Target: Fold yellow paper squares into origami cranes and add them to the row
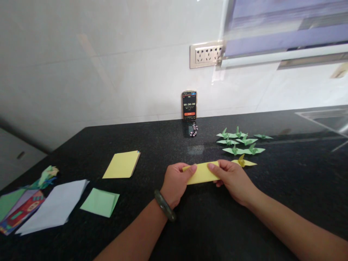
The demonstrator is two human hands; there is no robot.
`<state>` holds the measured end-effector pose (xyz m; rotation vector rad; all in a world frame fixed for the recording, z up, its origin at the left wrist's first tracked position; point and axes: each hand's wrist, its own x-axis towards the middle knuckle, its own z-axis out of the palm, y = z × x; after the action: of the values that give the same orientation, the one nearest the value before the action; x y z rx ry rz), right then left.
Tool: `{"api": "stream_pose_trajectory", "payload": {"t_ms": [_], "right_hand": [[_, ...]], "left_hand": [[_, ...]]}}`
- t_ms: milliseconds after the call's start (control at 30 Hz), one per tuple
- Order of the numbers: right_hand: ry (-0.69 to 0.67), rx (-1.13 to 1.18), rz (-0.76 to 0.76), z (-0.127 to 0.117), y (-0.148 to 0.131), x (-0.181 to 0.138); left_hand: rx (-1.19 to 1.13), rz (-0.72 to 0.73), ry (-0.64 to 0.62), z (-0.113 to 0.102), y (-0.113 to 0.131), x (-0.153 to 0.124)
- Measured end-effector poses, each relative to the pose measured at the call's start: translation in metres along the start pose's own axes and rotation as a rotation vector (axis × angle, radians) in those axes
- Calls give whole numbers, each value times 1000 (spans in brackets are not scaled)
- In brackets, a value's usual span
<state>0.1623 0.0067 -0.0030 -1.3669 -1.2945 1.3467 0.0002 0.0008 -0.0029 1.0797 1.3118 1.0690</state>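
My left hand (176,182) and my right hand (232,178) both pinch a folded yellow paper strip (202,173) just above the black countertop (244,217). The left hand grips its left end, thumb on top. The right hand grips its right end. A dark bangle (164,205) sits on my left wrist. Just beyond the right hand lies a yellow paper crane (244,162).
Several green paper cranes (240,142) sit behind the yellow one. A phone (189,105) showing a timer leans on the wall, beads (194,129) before it. Left lie a yellow paper stack (122,164), green sheets (100,202), lilac sheets (54,208) and a patterned packet (23,212).
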Motion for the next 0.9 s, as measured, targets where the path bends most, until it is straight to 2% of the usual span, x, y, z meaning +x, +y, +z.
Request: {"api": "stream_pose_trajectory", "payload": {"t_ms": [233,433,567,767,900], "right_hand": [[-8,-70,-21,0,-1,-1],[-105,-176,-79,0,2,-1],[-119,-210,-102,0,4,-1],[-140,-30,-25,4,0,-4],[-181,47,43,6,-4,-6]], "left_hand": [[67,26,-1,-2,1,-1],[248,79,-98,-3,9,-4],[298,94,-119,-5,8,-2],[252,83,-106,-2,6,-2],[224,140,-85,0,7,-5]]}}
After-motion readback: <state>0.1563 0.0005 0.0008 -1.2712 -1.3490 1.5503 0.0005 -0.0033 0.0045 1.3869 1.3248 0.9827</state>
